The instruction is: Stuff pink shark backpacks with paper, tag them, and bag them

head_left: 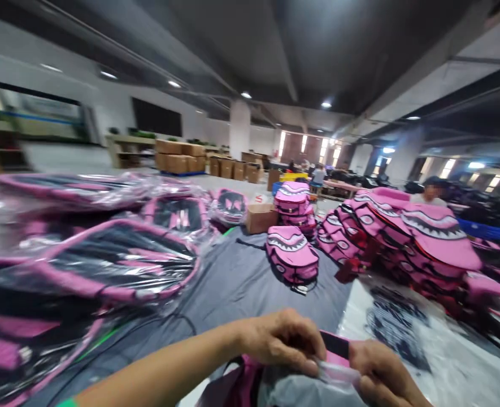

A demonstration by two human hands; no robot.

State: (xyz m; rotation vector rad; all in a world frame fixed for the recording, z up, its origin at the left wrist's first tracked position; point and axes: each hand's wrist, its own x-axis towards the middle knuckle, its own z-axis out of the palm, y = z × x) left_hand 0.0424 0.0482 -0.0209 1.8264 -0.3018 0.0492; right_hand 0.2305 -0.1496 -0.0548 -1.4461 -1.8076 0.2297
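My left hand [286,342] pinches the edge of a translucent plastic bag [313,390] at the bottom of the head view. On the bag's other side, my right hand [377,370] has its fingers closed on the same edge, partly blurred. Under and around the bag shows a pink and black backpack [253,376], mostly hidden by my hands and the plastic. Farther up the grey-covered table [228,282] lies a single pink backpack [292,254] with a printed toothy mouth.
Plastic-wrapped pink and black backpacks [118,257] are piled on the left. Unwrapped pink backpacks [436,234] are heaped on the right, beside a printed white plastic sheet [362,311]. A small cardboard box [261,219] stands behind; a person [428,195] is beyond the right heap.
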